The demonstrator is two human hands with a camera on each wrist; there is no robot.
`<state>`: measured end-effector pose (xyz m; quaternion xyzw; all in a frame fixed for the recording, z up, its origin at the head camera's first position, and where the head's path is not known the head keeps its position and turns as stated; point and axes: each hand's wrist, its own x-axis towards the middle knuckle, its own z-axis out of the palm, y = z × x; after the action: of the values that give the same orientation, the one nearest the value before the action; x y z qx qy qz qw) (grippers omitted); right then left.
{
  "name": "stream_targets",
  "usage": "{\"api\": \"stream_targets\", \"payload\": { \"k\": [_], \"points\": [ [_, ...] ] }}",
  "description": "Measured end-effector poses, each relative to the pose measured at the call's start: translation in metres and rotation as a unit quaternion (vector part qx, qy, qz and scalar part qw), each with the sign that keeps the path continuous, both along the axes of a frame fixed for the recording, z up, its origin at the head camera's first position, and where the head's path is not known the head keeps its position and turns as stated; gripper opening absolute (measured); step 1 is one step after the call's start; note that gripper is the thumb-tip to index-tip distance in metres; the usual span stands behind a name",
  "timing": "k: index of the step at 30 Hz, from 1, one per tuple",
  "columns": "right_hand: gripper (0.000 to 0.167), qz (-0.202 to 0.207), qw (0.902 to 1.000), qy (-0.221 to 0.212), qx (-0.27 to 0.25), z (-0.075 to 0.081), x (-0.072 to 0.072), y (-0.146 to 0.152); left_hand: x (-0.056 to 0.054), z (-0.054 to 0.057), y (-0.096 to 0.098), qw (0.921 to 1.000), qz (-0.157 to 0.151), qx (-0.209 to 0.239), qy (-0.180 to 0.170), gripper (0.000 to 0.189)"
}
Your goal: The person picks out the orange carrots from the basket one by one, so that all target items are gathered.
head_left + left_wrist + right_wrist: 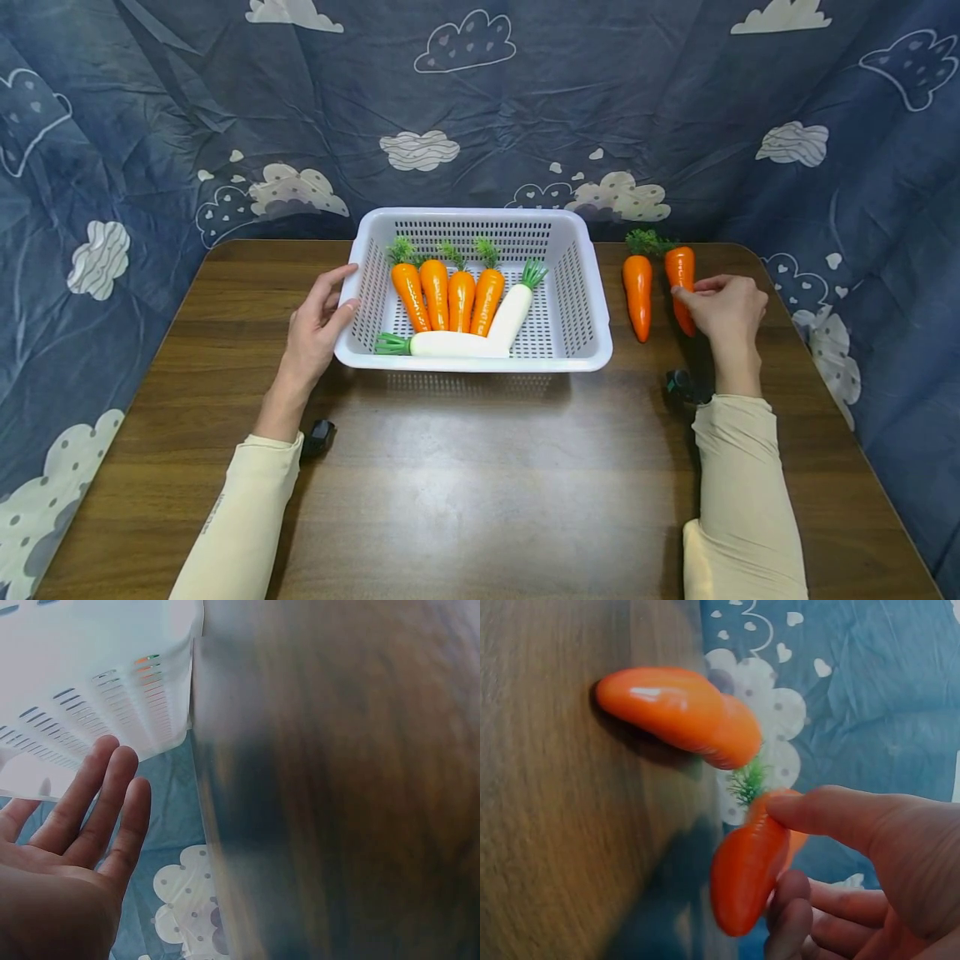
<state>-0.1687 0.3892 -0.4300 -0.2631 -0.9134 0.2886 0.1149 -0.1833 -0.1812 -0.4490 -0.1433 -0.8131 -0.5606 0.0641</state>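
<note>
My left hand [318,321] rests its straight fingers against the left side of a white slotted plastic basket [592,333]; the left wrist view has these fingers [121,780] by the slotted wall. Inside the basket, several glossy orange carrots [461,296] with green tops lie side by side. Two white radishes [457,345] with green leaves lie at its front and right. Over on the right, my right hand [723,308] pinches a carrot [746,874] between thumb and fingers, tip tilted toward me. Another carrot [638,292] lies on the table just left of it.
The brown wooden table [480,483] has its far edge behind the basket. A dark blue cloth [465,100] printed with clouds hangs behind and beside the table. Small black devices [318,437] sit at both wrists.
</note>
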Motion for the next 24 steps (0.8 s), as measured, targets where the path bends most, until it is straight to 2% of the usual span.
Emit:
{"api": "stream_targets", "payload": {
  "k": [7,16,24],
  "points": [
    [0.063,-0.028,0.9986,0.043,-0.012,-0.005,-0.002,0.003,0.000,0.000,0.000,1.0000,0.001,-0.003,0.000,0.050],
    [0.058,-0.002,1.0000,-0.009,0.003,-0.012,-0.004,0.000,0.001,0.001,0.000,1.0000,-0.001,-0.005,-0.001,0.050],
    [0.063,0.005,0.9997,-0.025,0.005,-0.015,-0.003,-0.003,0.002,0.001,0.001,1.0000,-0.001,-0.006,-0.002,0.051]
  ]
}}
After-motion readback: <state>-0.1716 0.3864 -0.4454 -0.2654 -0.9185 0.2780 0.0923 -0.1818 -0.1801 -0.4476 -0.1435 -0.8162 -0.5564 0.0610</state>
